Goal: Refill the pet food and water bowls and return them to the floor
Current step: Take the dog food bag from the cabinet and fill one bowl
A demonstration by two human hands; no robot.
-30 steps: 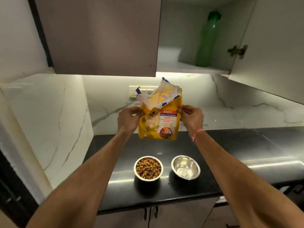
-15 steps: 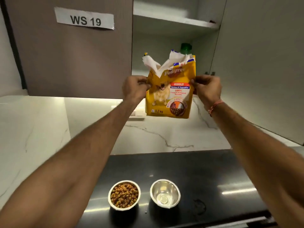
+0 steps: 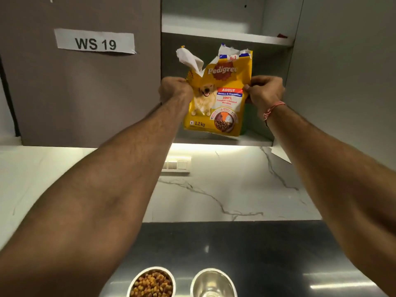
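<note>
A yellow pet food bag (image 3: 218,97) with a torn-open top is held up at the open wall cabinet, its base just above the lower shelf (image 3: 255,140). My left hand (image 3: 174,90) grips the bag's left edge and my right hand (image 3: 265,92) pinches its right edge. Down on the black counter (image 3: 267,254) stand two steel bowls side by side: the left bowl (image 3: 151,282) is full of brown kibble, the right bowl (image 3: 213,282) holds no kibble. A green bottle behind the bag is almost wholly hidden.
The closed cabinet door (image 3: 85,93) at left carries a "WS 19" label. The open cabinet door (image 3: 342,82) hangs at right. An upper shelf (image 3: 225,34) sits above the bag. A switch plate (image 3: 175,166) is on the marble backsplash.
Both hands have lifted the bag from above the counter up to the open cabinet's lower shelf. The bowls have not moved.
</note>
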